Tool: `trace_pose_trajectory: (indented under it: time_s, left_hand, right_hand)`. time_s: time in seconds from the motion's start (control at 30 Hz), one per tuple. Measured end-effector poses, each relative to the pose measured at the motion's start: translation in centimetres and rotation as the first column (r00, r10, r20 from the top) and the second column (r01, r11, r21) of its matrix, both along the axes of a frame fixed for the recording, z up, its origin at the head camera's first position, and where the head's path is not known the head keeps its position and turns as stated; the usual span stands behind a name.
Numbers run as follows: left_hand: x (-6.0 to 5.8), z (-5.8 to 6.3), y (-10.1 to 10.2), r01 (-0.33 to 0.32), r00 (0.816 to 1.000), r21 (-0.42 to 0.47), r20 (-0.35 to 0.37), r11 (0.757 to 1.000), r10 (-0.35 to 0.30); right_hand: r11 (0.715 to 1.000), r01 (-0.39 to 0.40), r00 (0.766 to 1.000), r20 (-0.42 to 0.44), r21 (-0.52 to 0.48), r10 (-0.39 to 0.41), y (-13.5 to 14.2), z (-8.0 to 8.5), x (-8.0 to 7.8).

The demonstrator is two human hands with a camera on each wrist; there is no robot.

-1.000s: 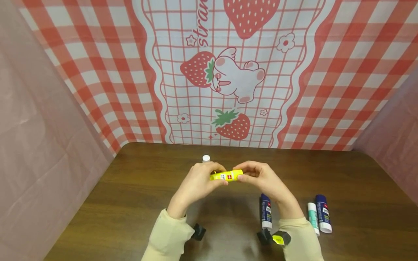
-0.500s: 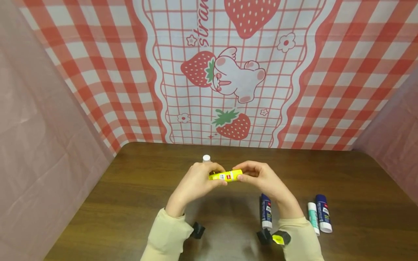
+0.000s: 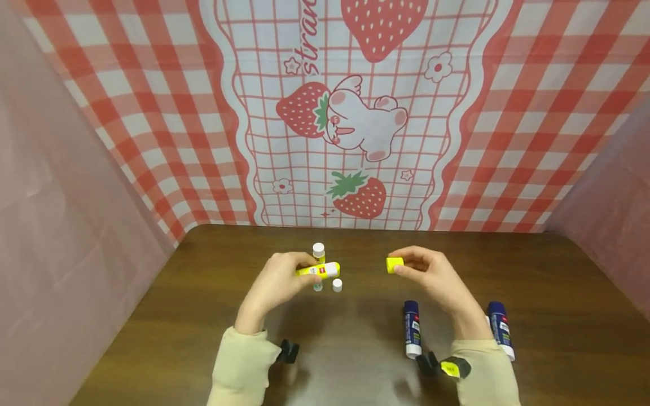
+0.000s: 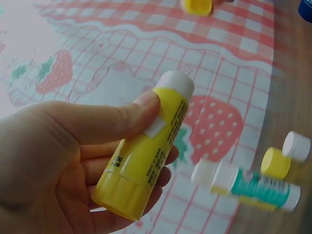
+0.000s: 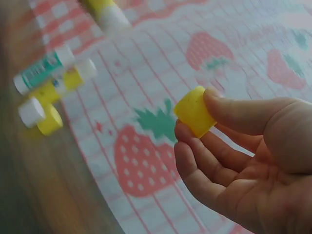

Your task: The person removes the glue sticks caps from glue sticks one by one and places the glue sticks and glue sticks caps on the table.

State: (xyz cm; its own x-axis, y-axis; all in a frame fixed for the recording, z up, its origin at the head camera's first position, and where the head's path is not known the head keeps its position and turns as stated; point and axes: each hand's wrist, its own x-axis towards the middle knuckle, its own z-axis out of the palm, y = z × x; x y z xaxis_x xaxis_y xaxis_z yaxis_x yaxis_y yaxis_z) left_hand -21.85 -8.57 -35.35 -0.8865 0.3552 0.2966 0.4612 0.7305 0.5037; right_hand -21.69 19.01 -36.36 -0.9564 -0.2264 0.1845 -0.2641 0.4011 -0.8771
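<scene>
My left hand [image 3: 274, 285] holds a yellow glue stick [image 3: 311, 270] between thumb and fingers, its white end bare and pointing right. To the right, my right hand [image 3: 437, 276] pinches a yellow glue stick cap [image 3: 394, 265], apart from the stick. Both are held above the brown table. Behind the left hand stand a second yellow glue stick [image 5: 68, 80] and a green-and-white glue stick [image 4: 263, 187], both without caps. Beside these two are a white cap [image 3: 337, 285] and another yellow cap [image 4: 276, 163], which is hidden in the head view.
Two navy glue sticks with white ends, one [image 3: 412, 330] left of the right forearm and one [image 3: 501, 327] right of it, are on the table [image 3: 178, 316]. The right sleeve mostly hides a white-ended stick there. A checked strawberry cloth [image 3: 365, 135] hangs behind the table.
The yellow cap has come off the held glue stick. My left hand has moved left with the stick and my right hand right with the cap, uncovering the things behind.
</scene>
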Motion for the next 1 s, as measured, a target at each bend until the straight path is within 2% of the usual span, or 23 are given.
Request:
trace_pose_trajectory:
  time_s: [0.07, 0.13, 0.2, 0.43, 0.77, 1.0]
  left_hand:
    - [0.0, -0.2, 0.2, 0.038, 0.998, 0.029, 0.048, 0.999, -0.039]
    - [0.0, -0.3, 0.6, 0.078, 0.995, 0.030, 0.067, 0.996, -0.080]
    - [0.1, -0.4, 0.9, 0.091, 0.993, 0.026, 0.072, 0.995, -0.093]
    - [-0.2, -0.4, 0.6, 0.044, 0.994, 0.022, 0.095, 0.999, -0.046]
    - [-0.3, -0.4, 0.2, 0.027, 0.989, 0.068, 0.143, 0.997, -0.037]
    - [-0.3, -0.4, 0.1, 0.018, 0.987, 0.094, 0.155, 0.995, -0.032]
  right_hand:
    - [0.999, -0.046, 0.999, -0.007, 0.026, 0.046, -0.8, -0.2, -0.1]
    - [0.995, -0.096, 0.995, -0.020, 0.040, 0.097, -2.0, -0.5, -0.1]
    - [0.992, -0.115, 0.993, -0.034, 0.058, 0.117, -3.0, -0.7, -0.1]
    - [0.993, -0.089, 0.995, -0.036, 0.075, 0.091, -4.2, -1.1, -0.1]
    - [0.989, -0.074, 0.996, -0.046, 0.131, 0.081, -5.0, -1.5, -0.4]
    - [0.983, -0.104, 0.994, 0.026, 0.149, 0.102, -5.6, -2.1, -0.3]
